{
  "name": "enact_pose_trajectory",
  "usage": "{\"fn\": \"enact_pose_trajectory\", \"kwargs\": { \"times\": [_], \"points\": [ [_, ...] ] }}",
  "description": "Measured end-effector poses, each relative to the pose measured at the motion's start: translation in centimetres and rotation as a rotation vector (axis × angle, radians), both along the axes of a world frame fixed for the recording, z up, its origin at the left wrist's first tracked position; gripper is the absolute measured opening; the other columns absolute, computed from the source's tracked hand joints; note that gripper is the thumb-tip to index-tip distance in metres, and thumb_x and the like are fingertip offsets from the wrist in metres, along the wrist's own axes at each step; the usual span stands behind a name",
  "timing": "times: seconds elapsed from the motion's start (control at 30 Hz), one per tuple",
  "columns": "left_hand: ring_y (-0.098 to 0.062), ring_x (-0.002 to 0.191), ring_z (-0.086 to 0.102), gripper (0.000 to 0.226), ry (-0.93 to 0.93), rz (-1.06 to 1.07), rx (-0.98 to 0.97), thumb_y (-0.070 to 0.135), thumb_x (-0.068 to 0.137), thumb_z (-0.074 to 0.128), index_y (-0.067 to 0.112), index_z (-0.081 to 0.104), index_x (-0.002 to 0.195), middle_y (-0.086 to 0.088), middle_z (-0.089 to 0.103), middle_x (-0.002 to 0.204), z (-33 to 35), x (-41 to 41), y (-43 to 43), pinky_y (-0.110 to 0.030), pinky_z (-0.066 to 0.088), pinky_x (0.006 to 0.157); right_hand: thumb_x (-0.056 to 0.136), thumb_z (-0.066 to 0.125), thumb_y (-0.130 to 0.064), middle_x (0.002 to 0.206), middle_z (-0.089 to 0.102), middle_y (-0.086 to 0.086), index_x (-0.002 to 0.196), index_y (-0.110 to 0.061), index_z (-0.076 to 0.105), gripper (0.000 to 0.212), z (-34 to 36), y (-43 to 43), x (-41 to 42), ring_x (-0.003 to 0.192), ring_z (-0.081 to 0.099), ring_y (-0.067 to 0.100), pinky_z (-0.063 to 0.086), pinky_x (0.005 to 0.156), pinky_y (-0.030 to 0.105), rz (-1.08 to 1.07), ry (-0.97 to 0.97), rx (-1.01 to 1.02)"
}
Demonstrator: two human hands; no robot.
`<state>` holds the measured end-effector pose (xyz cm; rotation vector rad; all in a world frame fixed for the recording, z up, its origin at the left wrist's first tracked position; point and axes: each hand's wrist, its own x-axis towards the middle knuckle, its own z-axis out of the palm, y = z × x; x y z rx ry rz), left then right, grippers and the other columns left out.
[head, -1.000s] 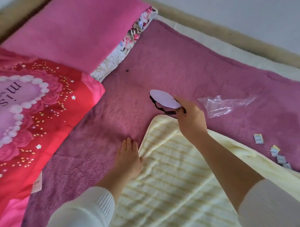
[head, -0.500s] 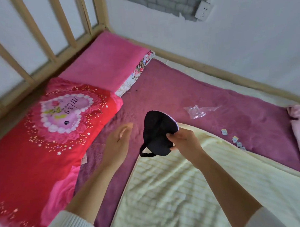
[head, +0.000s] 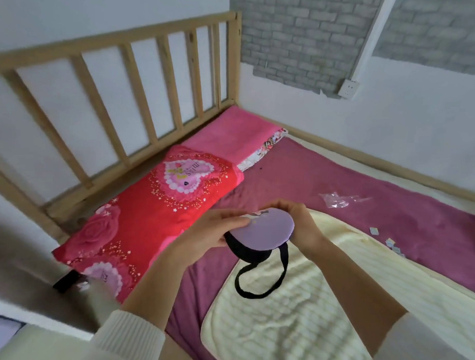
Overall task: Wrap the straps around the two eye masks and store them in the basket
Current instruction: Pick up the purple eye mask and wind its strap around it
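Note:
I hold a folded eye mask [head: 265, 228] in the air over the bed, its lilac face up and its black underside showing below. My left hand [head: 208, 232] grips its left edge and my right hand [head: 299, 220] grips its right edge. The mask's black strap [head: 257, 276] hangs down in a loose loop over the pale yellow blanket [head: 303, 312]. Only one mask is in view, and no basket shows.
A red heart-print quilt [head: 156, 209] and a pink pillow [head: 235, 136] lie to the left along the wooden bed rail [head: 114, 76]. A clear plastic wrapper [head: 336, 200] and small paper scraps [head: 386, 236] lie on the magenta sheet [head: 393, 209] to the right.
My right hand lifted the mask off the sheet and turned it lilac side up. My left hand left the bed and took hold of it. The view tilted up.

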<state>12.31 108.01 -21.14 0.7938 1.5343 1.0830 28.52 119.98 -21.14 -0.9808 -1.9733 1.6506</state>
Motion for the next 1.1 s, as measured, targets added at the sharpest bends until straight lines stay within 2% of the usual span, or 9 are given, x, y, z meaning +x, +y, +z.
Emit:
{"fn": "enact_pose_trajectory", "kwargs": {
  "times": [0.17,0.3,0.4,0.47,0.6,0.73,0.9,1.0,1.1],
  "points": [
    [-0.015,0.101,0.069,0.027,0.013,0.065,0.075,0.021,0.081,0.07,0.025,0.073,0.107,-0.005,0.074,0.11,1.8,1.3,-6.5,-0.03,0.058,0.079,0.086,0.048,0.008,0.071,0.064,0.001,0.072,-0.017,0.061,0.032,1.2,-5.6,0.3,0.062,0.057,0.015,0.046,0.056,0.024,-0.027,0.047,0.003],
    [-0.017,0.104,0.069,0.03,-0.009,0.242,0.167,0.019,0.079,0.071,0.027,0.074,0.107,-0.002,0.075,0.11,3.0,1.1,-10.8,-0.033,0.058,0.078,0.085,0.058,-0.007,0.073,0.073,-0.003,0.071,-0.022,0.073,0.025,2.4,-8.9,-0.1,0.067,0.066,0.012,0.05,0.065,0.024,-0.033,0.149,-0.045],
    [-0.015,0.095,0.071,0.027,-0.025,0.433,0.225,0.009,0.079,0.07,0.027,0.077,0.098,0.002,0.078,0.097,3.9,0.7,-13.3,-0.031,0.059,0.072,0.092,0.05,-0.041,0.107,0.074,-0.004,0.097,-0.024,0.075,0.031,2.7,-10.9,-0.8,0.102,0.066,0.017,0.048,0.093,0.036,0.017,0.103,-0.133],
    [-0.014,0.088,0.071,0.03,-0.031,0.511,0.262,0.003,0.079,0.068,0.026,0.077,0.096,0.004,0.077,0.094,4.6,0.5,-14.7,-0.027,0.058,0.066,0.09,0.048,-0.052,0.116,0.071,-0.005,0.107,-0.025,0.073,0.04,2.9,-12.1,-1.4,0.108,0.062,0.017,0.044,0.099,0.037,0.077,0.082,-0.159],
    [-0.018,0.091,0.066,0.038,-0.018,0.516,0.251,-0.002,0.076,0.068,0.02,0.072,0.108,-0.003,0.072,0.102,5.5,0.0,-17.0,-0.033,0.056,0.076,0.093,0.058,-0.02,0.106,0.076,0.011,0.103,-0.003,0.073,0.025,4.0,-14.3,-2.6,0.087,0.068,0.013,0.053,0.079,0.017,0.275,0.206,-0.139],
    [-0.02,0.082,0.053,0.031,0.228,0.447,0.087,0.02,0.068,0.076,0.0,0.07,0.091,-0.011,0.058,0.086,6.7,-0.6,-19.0,-0.036,0.037,0.077,0.095,0.055,-0.01,0.094,0.066,0.018,0.102,0.018,0.062,0.03,4.6,-16.4,-4.1,0.082,0.057,0.021,0.048,0.071,0.027,0.371,0.252,-0.094],
    [-0.018,0.077,0.049,0.022,0.288,0.599,0.162,0.024,0.078,0.075,0.002,0.073,0.076,-0.01,0.059,0.08,6.5,-1.6,-21.2,-0.033,0.034,0.076,0.084,0.068,0.0,0.069,0.072,0.0,0.088,0.0,0.062,0.007,5.0,-18.9,-5.3,0.055,0.066,0.011,0.052,0.054,0.017,0.406,0.286,-0.126],
    [-0.019,0.08,0.052,0.016,0.192,0.755,0.233,0.021,0.078,0.075,0.006,0.073,0.071,-0.008,0.062,0.083,6.0,-2.6,-22.3,-0.035,0.038,0.077,0.077,0.074,0.005,0.061,0.066,0.007,0.08,-0.002,0.058,0.017,4.7,-19.5,-5.7,0.044,0.06,0.015,0.052,0.051,0.024,0.366,0.24,-0.109],
    [-0.02,0.078,0.051,0.019,0.202,0.807,0.25,0.02,0.078,0.075,0.008,0.072,0.065,-0.011,0.06,0.08,5.7,-3.7,-23.3,-0.034,0.037,0.076,0.078,0.076,-0.005,0.062,0.06,0.016,0.07,-0.008,0.069,0.011,4.6,-19.4,-5.7,0.055,0.055,0.022,0.045,0.06,0.032,0.282,0.226,-0.034]
  ]
}}
